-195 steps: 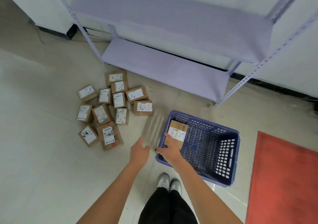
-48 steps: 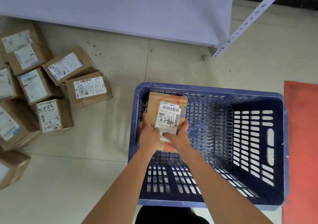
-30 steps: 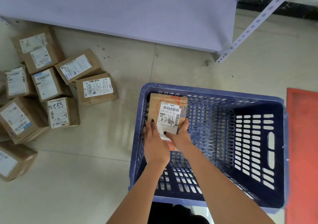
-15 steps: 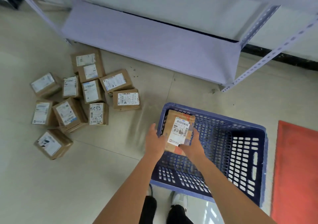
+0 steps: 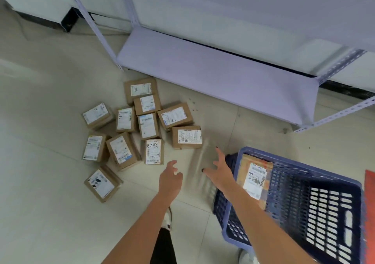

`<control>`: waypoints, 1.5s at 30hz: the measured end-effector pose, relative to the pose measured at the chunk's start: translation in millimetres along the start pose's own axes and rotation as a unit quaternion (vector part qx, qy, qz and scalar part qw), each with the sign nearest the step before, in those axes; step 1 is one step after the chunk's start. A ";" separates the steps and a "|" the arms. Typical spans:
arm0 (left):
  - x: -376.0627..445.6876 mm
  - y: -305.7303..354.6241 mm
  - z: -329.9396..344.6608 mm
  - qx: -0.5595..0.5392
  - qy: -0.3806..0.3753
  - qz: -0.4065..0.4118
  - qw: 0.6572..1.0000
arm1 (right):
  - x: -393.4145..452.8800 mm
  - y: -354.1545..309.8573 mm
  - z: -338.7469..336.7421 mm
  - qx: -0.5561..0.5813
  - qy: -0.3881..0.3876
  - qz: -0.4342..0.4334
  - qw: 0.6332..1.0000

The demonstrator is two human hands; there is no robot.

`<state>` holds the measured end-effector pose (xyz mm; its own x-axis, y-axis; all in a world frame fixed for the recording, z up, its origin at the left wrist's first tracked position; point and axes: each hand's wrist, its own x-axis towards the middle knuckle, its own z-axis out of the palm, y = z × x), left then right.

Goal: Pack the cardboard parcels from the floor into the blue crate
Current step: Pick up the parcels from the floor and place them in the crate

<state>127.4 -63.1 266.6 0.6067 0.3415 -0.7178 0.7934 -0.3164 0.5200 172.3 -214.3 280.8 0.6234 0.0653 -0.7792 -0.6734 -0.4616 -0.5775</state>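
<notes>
Several cardboard parcels (image 5: 154,151) with white labels lie in a loose heap on the tiled floor at centre left. The blue crate (image 5: 336,184) stands at the lower right, with a labelled parcel (image 5: 254,177) lying against its near-left inner wall. Both my hands are out over the bare floor between crate and heap, holding nothing. My left hand (image 5: 170,179) has relaxed fingers just below the parcel marked 5288. My right hand (image 5: 220,169) has its fingers spread beside the crate's left corner, below another parcel (image 5: 187,137).
A pale purple metal shelf unit (image 5: 213,71) stands behind the heap, its low shelf just above the floor. A red mat (image 5: 370,213) lies right of the crate. My shoes (image 5: 167,217) are below the hands.
Both hands have let go of the parcel, which stays in the crate, and have moved left out of the crate toward the heap. The view has lifted and shifted left.
</notes>
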 end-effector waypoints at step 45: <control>268.6 -243.7 -106.1 -0.250 0.173 -0.100 0.947 | 251.8 24.4 360.8 -0.140 -0.193 0.014 0.971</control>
<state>102.3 199.7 -3.8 0.3524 0.6467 -0.6764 0.7660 0.2158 0.6055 169.5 110.0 -17.4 0.3747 0.3501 -0.8585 -0.5206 -0.6868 -0.5073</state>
